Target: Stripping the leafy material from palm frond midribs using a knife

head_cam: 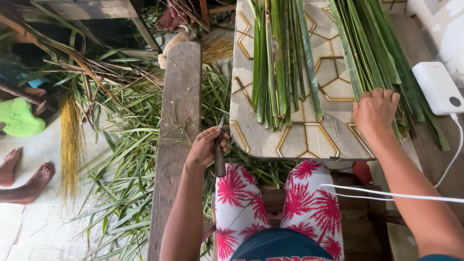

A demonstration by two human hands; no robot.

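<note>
Left hand [207, 147] clamps a knife [220, 153], blade half-hidden; right hand [374, 112] grips green leaf strips [374, 53], fingertips buried.

Green palm leaves [282, 63] are lying on a cream tabletop [309, 137] showing gold hexagon lines. Red palm prints are covering white trousers [309, 203]. A white box [437, 87] is sitting far right, a bright green cloth [19, 118] far left.

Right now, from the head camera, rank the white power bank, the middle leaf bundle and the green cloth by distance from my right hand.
From the right hand:
1. White power bank, just to its right.
2. Middle leaf bundle, to its left on the patterned board.
3. Green cloth, far left on the floor.
</note>
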